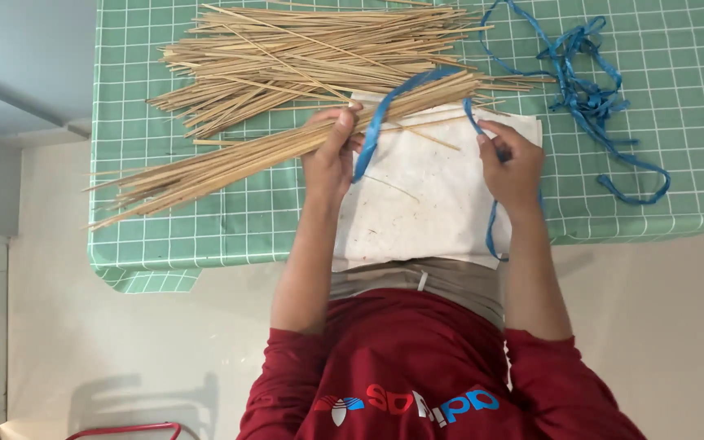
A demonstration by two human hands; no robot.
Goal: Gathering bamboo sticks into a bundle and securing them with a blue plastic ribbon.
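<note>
- Green checked tablecloth point(653, 73) is covering the table, with a white cloth point(425, 204) lying at its near edge before the person.
- Left hand point(332, 155) is gripping a bundle of thin tan sticks point(230, 159), fingers curled tight around it; the bundle is slanting from near left to far right.
- Blue plastic ribbon point(385, 110) is looping over the bundle just right of that hand.
- Right hand point(513, 167) is pinching the ribbon's other stretch between thumb and fingers.
- Loose pile of sticks point(303, 57) is lying farther back, and tangled blue ribbon point(588, 94) is trailing at far right.
</note>
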